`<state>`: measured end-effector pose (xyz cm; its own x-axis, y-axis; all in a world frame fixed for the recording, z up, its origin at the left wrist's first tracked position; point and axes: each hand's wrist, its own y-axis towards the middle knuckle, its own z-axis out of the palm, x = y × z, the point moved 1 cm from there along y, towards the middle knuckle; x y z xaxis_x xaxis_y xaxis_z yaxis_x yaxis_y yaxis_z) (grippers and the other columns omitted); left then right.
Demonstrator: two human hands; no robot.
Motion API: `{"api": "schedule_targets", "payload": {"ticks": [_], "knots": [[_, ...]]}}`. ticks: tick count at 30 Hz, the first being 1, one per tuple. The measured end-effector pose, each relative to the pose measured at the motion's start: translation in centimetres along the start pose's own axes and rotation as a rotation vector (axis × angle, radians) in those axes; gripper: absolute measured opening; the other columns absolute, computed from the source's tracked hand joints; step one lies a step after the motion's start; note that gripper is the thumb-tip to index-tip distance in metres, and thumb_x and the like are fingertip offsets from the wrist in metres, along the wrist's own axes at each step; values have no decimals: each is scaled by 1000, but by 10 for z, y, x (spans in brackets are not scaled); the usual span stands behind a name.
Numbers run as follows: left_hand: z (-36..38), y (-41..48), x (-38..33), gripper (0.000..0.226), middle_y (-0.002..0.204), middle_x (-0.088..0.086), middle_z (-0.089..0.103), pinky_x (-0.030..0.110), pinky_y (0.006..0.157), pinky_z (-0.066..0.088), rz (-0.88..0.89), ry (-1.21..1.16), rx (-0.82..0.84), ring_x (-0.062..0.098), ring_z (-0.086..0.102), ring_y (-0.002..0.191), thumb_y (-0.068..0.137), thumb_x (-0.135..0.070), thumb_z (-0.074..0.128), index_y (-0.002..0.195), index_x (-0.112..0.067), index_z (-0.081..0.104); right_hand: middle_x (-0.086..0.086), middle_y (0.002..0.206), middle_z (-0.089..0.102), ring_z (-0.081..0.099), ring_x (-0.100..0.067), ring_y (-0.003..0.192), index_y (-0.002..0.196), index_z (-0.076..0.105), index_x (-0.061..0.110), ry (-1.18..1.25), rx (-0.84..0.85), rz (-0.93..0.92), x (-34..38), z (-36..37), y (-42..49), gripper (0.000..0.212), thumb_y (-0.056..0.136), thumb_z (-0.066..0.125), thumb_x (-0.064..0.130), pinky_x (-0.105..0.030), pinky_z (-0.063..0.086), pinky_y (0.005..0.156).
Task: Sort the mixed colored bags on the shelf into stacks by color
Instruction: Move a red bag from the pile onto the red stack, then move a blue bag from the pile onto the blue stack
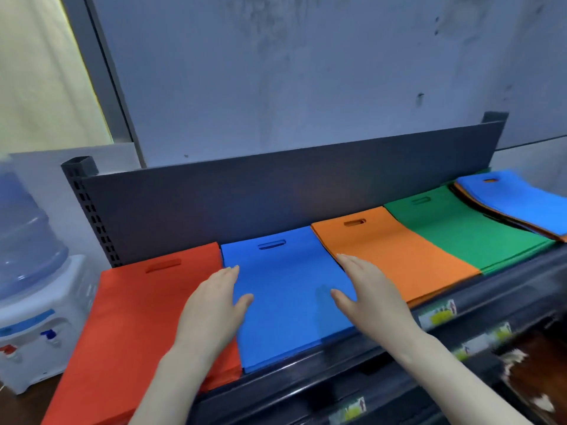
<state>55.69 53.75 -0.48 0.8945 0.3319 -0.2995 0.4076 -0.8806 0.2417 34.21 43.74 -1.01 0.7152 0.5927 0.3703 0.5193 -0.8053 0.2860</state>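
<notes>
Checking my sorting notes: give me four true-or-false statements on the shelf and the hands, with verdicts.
1. The orange stack lies between the blue stack and the green stack. True.
2. The left hand grips a bag. False: it is open, holding nothing.
3. The mixed pile at far right has blue on top. True.
4. The right hand rests on the green stack. False: it is at the blue stack's right edge.

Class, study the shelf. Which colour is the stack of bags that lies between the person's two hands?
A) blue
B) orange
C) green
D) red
A: the left hand lies with straight fingers at the left edge of the blue stack, next to the red stack, and the right hand at its right edge, next to the orange stack.
</notes>
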Motion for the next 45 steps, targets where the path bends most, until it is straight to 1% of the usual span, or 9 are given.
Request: {"api": "schedule_targets", "payload": {"ticks": [2,9,12,16,23,29,34,37,45], "knots": [[7,3,-33,61,156,-6,28,23,113,22,11,-37,0,8,25,144,97,-39,48,150,-22,26,8,153,30,24,-8,142,150,23,18,-11,-17,-3,-27,-20,-6,64,95,51,33,-16,23,109],[37,7,-155,60,155,-11,28,25,112,27,65,-89,-26,7,26,143,97,-41,47,150,-25,24,8,155,28,22,-8,143,151,20,19,-31,-53,37,-133,-87,-26,68,94,53,37,-18,20,112],[55,8,-204,59,153,-13,32,23,109,31,101,-107,-33,6,30,140,96,-42,49,149,-27,28,9,154,28,23,-7,142,151,20,20,-38,-65,56,-179,-109,-39,68,94,52,37,-19,23,112],[83,8,-265,58,148,-13,39,24,104,36,139,-114,-27,7,37,135,94,-42,53,146,-26,34,9,154,28,22,-6,143,152,18,20,-61,-85,99,-239,-134,-55,68,95,51,37,-19,21,113],[122,26,-357,58,150,-11,38,24,109,33,245,-111,42,8,35,137,94,-40,53,147,-25,33,9,154,28,21,-7,143,152,18,21,-74,-103,217,-321,-170,-76,67,95,49,36,-20,23,112],[156,55,-415,58,149,-11,39,25,108,33,306,-120,102,9,36,137,93,-41,55,146,-26,35,12,154,27,20,-5,143,151,18,23,-71,-98,298,-378,-182,-74,65,95,48,35,-19,22,111],[186,97,-456,59,149,-12,39,24,107,34,300,-157,89,7,38,136,93,-43,54,146,-27,35,13,152,31,24,-5,141,150,21,24,-114,-124,318,-427,-196,-48,63,95,49,36,-20,26,110],[203,123,-478,59,149,-13,38,23,107,33,277,-193,100,6,37,136,93,-44,53,146,-29,33,14,150,33,24,-4,141,150,23,24,-124,-105,307,-456,-208,-20,62,95,49,36,-19,28,108],[234,196,-519,58,147,-11,42,24,106,34,218,-233,63,8,39,135,92,-42,55,145,-27,36,13,155,26,19,-5,143,151,20,23,-174,-67,262,-522,-217,58,64,95,48,35,-16,20,110]]}}
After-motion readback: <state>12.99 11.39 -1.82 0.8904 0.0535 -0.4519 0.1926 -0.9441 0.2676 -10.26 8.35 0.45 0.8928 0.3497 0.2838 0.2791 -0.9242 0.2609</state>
